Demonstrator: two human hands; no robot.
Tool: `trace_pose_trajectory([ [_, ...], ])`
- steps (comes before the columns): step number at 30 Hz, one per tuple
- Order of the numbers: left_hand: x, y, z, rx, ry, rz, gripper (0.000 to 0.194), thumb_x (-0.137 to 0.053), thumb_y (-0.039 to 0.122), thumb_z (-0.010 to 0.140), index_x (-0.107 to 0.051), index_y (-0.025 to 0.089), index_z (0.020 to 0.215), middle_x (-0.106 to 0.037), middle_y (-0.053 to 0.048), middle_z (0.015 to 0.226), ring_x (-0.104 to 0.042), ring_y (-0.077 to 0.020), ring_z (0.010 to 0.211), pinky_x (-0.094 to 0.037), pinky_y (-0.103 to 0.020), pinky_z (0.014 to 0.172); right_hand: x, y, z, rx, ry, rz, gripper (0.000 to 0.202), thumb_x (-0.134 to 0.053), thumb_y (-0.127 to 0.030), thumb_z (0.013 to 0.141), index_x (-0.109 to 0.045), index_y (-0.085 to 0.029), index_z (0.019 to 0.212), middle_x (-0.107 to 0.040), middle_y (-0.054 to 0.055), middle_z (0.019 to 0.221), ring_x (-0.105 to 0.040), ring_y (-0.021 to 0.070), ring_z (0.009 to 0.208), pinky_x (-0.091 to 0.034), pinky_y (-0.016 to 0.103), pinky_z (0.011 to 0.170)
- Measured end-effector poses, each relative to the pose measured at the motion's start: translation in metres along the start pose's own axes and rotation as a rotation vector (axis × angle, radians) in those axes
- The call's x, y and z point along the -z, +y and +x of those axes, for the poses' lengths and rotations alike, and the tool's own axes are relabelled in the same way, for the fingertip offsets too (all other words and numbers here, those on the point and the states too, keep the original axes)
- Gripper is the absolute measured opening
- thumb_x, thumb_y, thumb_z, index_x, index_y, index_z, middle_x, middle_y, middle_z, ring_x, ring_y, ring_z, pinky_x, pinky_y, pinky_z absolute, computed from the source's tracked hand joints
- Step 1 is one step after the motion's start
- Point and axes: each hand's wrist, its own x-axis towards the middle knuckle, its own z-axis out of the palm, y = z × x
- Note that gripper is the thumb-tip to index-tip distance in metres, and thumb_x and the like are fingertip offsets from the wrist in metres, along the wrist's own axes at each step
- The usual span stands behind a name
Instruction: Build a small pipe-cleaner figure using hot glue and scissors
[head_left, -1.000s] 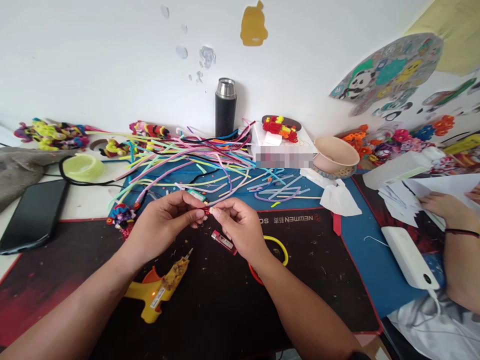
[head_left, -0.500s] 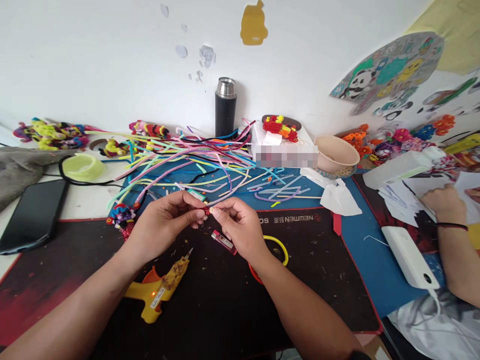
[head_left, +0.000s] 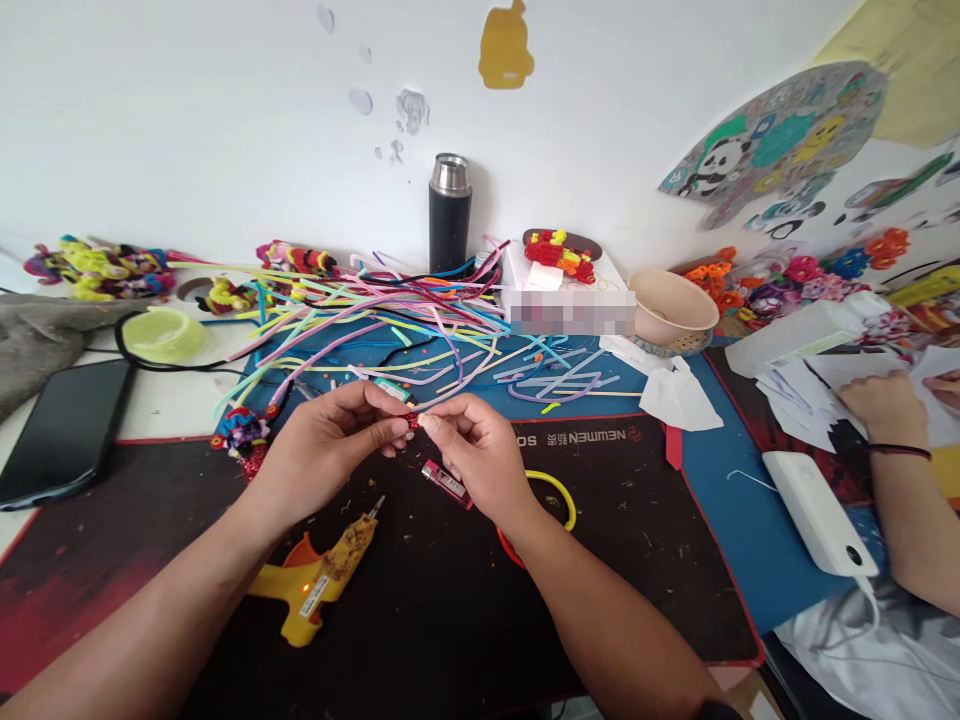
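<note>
Between the fingertips of both hands is a small red fuzzy piece (head_left: 412, 421), mostly covered by the fingers. My left hand (head_left: 337, 435) pinches it from the left, and my right hand (head_left: 476, 445) pinches it from the right. A pink lighter (head_left: 446, 484) lies on the black desk mat (head_left: 450, 620) just under the right hand. The yellow glue gun (head_left: 322, 585), its orange light lit, rests below my left forearm's inner side. Left of the left hand sits a small colourful fuzzy figure (head_left: 244, 435). A yellow and red ring (head_left: 559, 495) is partly behind my right wrist.
Many coloured pipe cleaners (head_left: 390, 310) spread across the back. Behind them stand a black thermos (head_left: 450, 215) and a beige bowl (head_left: 667, 312). A phone (head_left: 67, 430) lies at left. At right are a white power bank (head_left: 817, 515) and another person's arm (head_left: 907, 480).
Almost nothing differs. Both hands keep their pinch on the small red piece in the same spot, and the view has shifted very slightly.
</note>
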Motion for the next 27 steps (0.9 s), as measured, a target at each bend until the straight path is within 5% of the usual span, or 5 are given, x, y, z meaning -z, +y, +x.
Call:
trace_pose_trajectory([
  [19, 0.003, -0.001, 0.003, -0.011, 0.001, -0.079, 0.029, -0.1, 0.044, 0.08, -0.083, 0.021, 0.089, -0.081, -0.004, 0.079, -0.074, -0.0174, 0.068, -0.063, -0.026, 0.065, 0.0, 0.0, 0.0, 0.005, -0.003, 0.058, 0.032, -0.08, -0.053, 0.095, -0.075, -0.023, 0.103, -0.053, -0.008, 0.061, -0.042, 0.0104, 0.049, -0.034, 0.026, 0.048],
  [27, 0.01, -0.001, 0.011, 0.165, 0.074, -0.611, 0.038, -0.112, 0.027, 0.06, -0.087, 0.016, 0.087, -0.079, -0.003, 0.077, -0.072, -0.0119, 0.063, -0.059, -0.015, 0.055, -0.002, -0.006, 0.0, -0.007, 0.029, 0.049, 0.034, -0.078, -0.055, 0.095, -0.075, -0.022, 0.101, -0.049, -0.008, 0.061, -0.038, 0.0099, 0.048, -0.03, 0.026, 0.047],
])
